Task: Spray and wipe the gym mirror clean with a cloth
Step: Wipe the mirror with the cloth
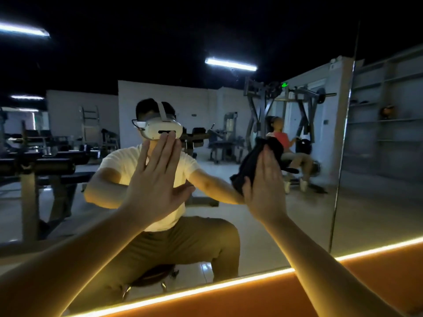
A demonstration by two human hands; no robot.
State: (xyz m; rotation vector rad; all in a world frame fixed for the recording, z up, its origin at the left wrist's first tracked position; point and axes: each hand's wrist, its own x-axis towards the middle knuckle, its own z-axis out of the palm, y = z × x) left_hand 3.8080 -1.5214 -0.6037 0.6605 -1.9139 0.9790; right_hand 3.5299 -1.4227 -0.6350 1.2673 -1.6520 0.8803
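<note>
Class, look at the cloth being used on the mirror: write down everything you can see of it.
The cloth is black, soft-looking fabric, crumpled rather than folded flat. The right hand presses it against the mirror with straight fingers, covering its middle; bunched folds stick out above the fingertips and beside the palm. Its reflection merges with it, so its exact outline is hard to tell.

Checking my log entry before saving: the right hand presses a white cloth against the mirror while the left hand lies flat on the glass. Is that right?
Not quite: the cloth is black, not white, as the head view shows. The right hand does press it against the mirror, and the left hand lies flat on the glass.
</note>
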